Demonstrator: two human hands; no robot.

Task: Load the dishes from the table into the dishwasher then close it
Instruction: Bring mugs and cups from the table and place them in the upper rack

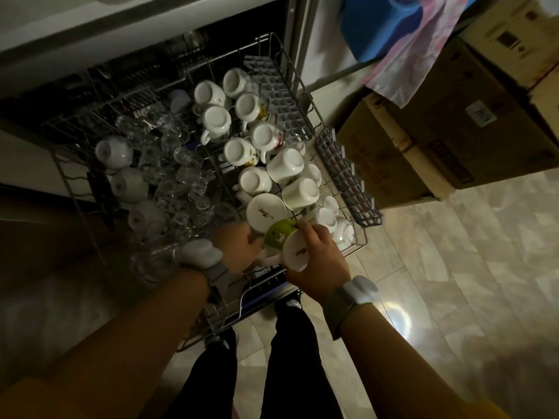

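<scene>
The dishwasher's upper rack (357,176) is pulled out in front of me. Several upside-down white mugs fill its right half, and several clear glasses (178,173) crowd its left half. At the rack's near edge my right hand (317,261) grips a green and white mug (287,243), which lies tilted with its base toward me. My left hand (239,249) is right beside that mug, its fingers curled against the mug's left side; what they hold is hidden. Just behind the held mug stands a white mug with a printed base (266,211).
Cardboard boxes (453,128) stand on the floor to the right of the rack. A blue container (378,25) with a pink cloth over it is behind them. The pale tiled floor (453,267) lies to the right. My legs stand below the rack's front edge.
</scene>
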